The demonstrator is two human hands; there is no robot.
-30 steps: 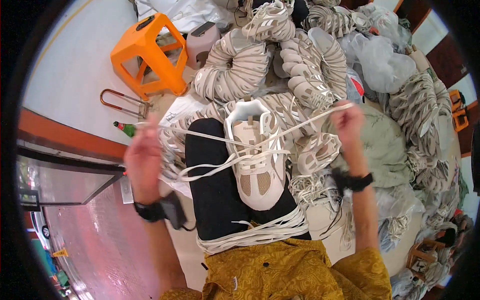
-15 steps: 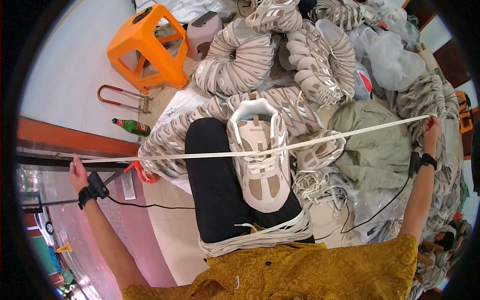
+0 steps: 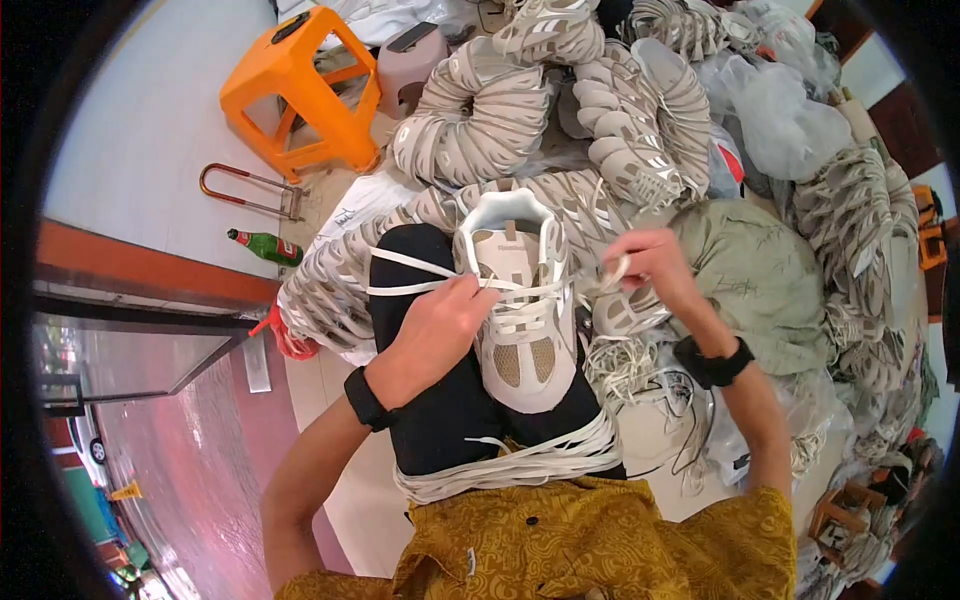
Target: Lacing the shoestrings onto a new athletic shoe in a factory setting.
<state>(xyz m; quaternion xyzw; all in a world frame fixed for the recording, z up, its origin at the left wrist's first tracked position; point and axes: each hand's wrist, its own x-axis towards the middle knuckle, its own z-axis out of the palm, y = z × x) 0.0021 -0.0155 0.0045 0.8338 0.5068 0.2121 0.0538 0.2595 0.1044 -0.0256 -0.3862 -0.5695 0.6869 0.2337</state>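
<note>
A beige and white sneaker (image 3: 530, 370) rests across my black-trousered thighs, its toe toward me. A cream shoelace (image 3: 510, 321) is threaded through its lower eyelets. My left hand (image 3: 440, 325) is closed in a pinch at the shoe's left eyelet edge, on the lace, with a loop of it trailing left over my thigh. To the right of the shoe, my right hand (image 3: 655, 268) is closed around the lace, a bit of it showing at the fingers, slightly blurred. A bundle of spare laces (image 3: 530, 460) lies over my lap.
Rows of strung-together shoe uppers (image 3: 480, 120) spread across the floor ahead. An orange stool (image 3: 300, 100) and a green bottle (image 3: 265, 246) stand or lie at left. A grey-green cloth bundle (image 3: 760, 280), a loose lace pile (image 3: 625, 370) and clear plastic bags (image 3: 780, 110) are at right.
Both hands have come inward from far apart, where the lace was stretched taut across the shoe. The left now pinches at the eyelets; the lace hangs slack on the left side.
</note>
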